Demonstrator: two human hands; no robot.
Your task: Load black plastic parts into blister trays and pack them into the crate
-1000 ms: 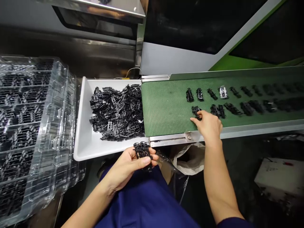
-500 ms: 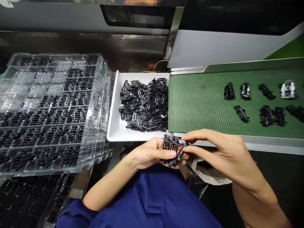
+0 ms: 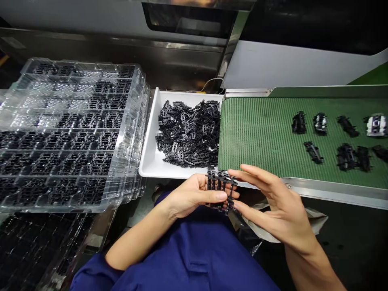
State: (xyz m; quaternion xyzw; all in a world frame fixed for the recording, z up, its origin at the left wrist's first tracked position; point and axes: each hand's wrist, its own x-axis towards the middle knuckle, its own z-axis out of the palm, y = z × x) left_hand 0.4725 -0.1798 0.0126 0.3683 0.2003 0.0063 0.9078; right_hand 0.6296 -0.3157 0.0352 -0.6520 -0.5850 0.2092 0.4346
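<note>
**Steel wall panelling (image 3: 121, 48) behind a two-handed hold**

Clear trays (image 3: 121, 133) flank a white bin (image 3: 148, 149). Left hand (image 3: 189, 196): grip closed around black plastic frames (image 3: 217, 185), below the bin's near edge. Light, even end pressure should keep them parallel. Right hand (image 3: 273, 204): grip wide, fingertip and thumb holding the end frame (image 3: 232, 193) lengthwise, before the green conveyor belt (image 3: 251, 133).

Saw one left hand (image 3: 188, 197), one right hand (image 3: 280, 212), one white bin (image 3: 169, 173), one green conveyor belt (image 3: 254, 135). Far-row parts (image 3: 299, 122) on belt numbered four; near-row parts (image 3: 314, 152), at least four. Handheld black frames (image 3: 218, 186) numbered several; heaped black frames (image 3: 192, 133), stacked clear trays (image 3: 116, 159) defied counting.
</note>
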